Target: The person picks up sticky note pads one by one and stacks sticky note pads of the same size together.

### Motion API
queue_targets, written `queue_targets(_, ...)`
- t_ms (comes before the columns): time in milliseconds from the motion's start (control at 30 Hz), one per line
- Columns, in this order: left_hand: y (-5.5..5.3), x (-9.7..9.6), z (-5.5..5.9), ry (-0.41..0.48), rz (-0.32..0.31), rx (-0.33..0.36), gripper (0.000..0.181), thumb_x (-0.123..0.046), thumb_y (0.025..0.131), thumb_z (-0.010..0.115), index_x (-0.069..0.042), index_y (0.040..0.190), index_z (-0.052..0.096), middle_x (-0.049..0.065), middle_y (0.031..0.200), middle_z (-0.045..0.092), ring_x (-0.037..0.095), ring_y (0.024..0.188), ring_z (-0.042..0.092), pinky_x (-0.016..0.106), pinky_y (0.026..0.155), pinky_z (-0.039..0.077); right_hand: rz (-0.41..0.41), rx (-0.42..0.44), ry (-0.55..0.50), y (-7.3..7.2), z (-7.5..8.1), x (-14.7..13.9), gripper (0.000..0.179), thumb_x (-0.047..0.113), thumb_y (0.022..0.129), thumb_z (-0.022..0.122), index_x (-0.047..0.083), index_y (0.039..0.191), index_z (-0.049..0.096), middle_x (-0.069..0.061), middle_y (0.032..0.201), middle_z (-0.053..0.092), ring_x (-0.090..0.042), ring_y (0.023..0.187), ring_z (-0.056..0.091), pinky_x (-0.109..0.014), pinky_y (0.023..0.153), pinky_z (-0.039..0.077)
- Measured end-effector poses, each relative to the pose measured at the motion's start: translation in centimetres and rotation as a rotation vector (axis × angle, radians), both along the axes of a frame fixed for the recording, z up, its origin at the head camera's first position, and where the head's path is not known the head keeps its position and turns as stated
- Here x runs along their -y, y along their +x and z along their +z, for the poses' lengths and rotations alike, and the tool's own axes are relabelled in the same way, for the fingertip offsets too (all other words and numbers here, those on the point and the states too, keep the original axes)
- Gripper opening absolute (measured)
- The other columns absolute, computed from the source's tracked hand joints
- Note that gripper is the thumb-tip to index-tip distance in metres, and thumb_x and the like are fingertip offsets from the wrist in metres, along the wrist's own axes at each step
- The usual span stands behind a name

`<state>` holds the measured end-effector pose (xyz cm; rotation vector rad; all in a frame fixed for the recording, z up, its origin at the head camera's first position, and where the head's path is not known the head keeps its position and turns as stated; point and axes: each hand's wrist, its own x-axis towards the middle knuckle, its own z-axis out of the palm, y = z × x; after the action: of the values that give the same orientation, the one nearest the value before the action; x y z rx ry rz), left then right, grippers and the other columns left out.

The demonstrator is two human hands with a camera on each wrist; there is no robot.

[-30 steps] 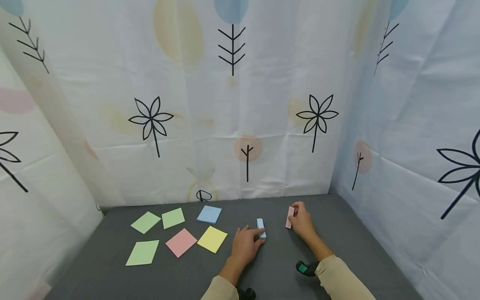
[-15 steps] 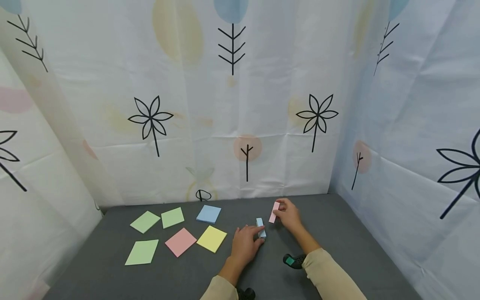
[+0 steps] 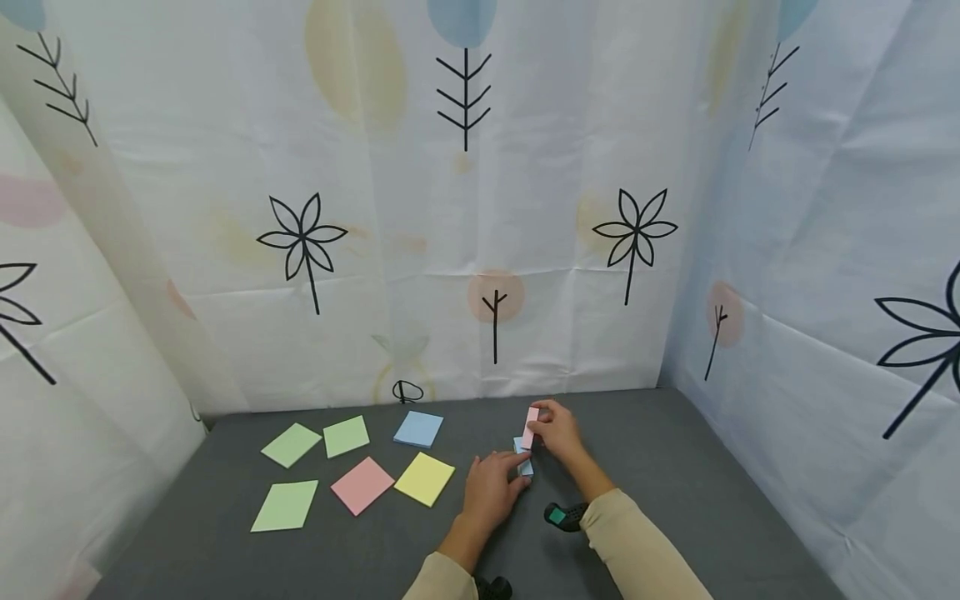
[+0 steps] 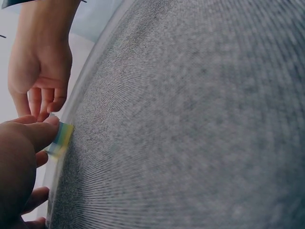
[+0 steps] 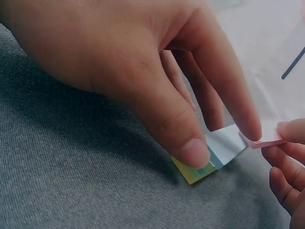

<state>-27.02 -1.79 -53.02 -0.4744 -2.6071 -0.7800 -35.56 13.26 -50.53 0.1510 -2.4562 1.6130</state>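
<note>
In the head view my left hand (image 3: pixel 491 487) sits right of the coloured square notes, thumb and forefinger at a light blue strip (image 3: pixel 518 444). The right wrist view shows this blue strip (image 5: pixel 228 144) stacked over a yellow strip (image 5: pixel 188 175), with the left thumb against their near edge. My right hand (image 3: pixel 558 429) pinches a narrow pink strip (image 3: pixel 530 427) between thumb and fingers, overlapping the far end of the blue one. The pink strip (image 5: pixel 269 139) meets the left forefinger's tip in the right wrist view. Part of the stack is hidden behind the left fingers.
Green square notes (image 3: pixel 285 505), a pink note (image 3: pixel 363 486), a yellow note (image 3: pixel 424 479) and a blue note (image 3: pixel 418 428) lie on the left of the grey table (image 3: pixel 405 550). Printed white curtains (image 3: pixel 555 333) enclose the table's back and sides.
My right hand has carried the pink strip leftward, from the right of the blue strip to over its far end. The left hand stays at the stack.
</note>
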Motion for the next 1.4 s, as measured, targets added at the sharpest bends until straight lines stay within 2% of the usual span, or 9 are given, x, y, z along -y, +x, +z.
queue_targets(167,0.1,-0.1,0.0,-0.012,0.008,-0.011,0.038,-0.026,0.083,0.078,-0.024,0.121,0.071,0.001,0.115,0.069,0.031,0.111,0.063,0.064,0.095,0.040,0.043,-0.003,-0.011,0.0,-0.5,0.3,0.030,-0.006,0.081,0.071,-0.005,0.111,0.065,-0.003,0.069,0.063,-0.012,0.052,0.053,-0.026,0.045,0.044)
queue_targets(533,-0.2,-0.6,-0.2,-0.071,0.062,-0.037,0.039,-0.028,0.083,0.078,-0.023,0.121,0.071,0.001,0.113,0.070,0.033,0.108,0.064,0.065,0.093,0.041,0.119,0.007,0.148,-0.1,-0.4,0.4,0.030,-0.001,0.082,0.073,-0.002,0.111,0.067,-0.004,0.075,0.064,-0.015,0.063,0.056,-0.031,0.058,0.048)
queue_targets(833,-0.1,-0.7,0.1,-0.092,0.058,-0.078,0.037,-0.027,0.081,0.079,-0.022,0.116,0.074,0.001,0.110,0.071,0.034,0.104,0.066,0.064,0.090,0.044,0.289,0.057,0.211,-0.2,0.5,0.0,0.023,-0.001,0.083,0.072,-0.002,0.106,0.069,-0.011,0.092,0.067,-0.024,0.085,0.063,-0.037,0.070,0.054)
queue_targets(1167,-0.1,-0.6,0.0,-0.086,0.055,-0.084,0.033,-0.024,0.082,0.079,-0.021,0.114,0.075,0.001,0.110,0.072,0.034,0.105,0.065,0.064,0.090,0.044,0.373,0.107,0.263,0.1,0.9,-0.4,0.015,-0.001,0.087,0.069,-0.002,0.101,0.072,-0.008,0.094,0.069,-0.016,0.077,0.058,-0.030,0.067,0.049)
queue_targets(1400,-0.2,-0.6,-0.3,-0.082,0.057,-0.076,0.032,-0.024,0.082,0.078,-0.023,0.114,0.075,0.000,0.109,0.072,0.035,0.106,0.065,0.063,0.090,0.044,0.398,0.080,0.270,0.4,0.9,-0.5,0.015,-0.001,0.087,0.068,-0.004,0.101,0.072,-0.010,0.092,0.069,-0.015,0.076,0.058,-0.030,0.066,0.049)
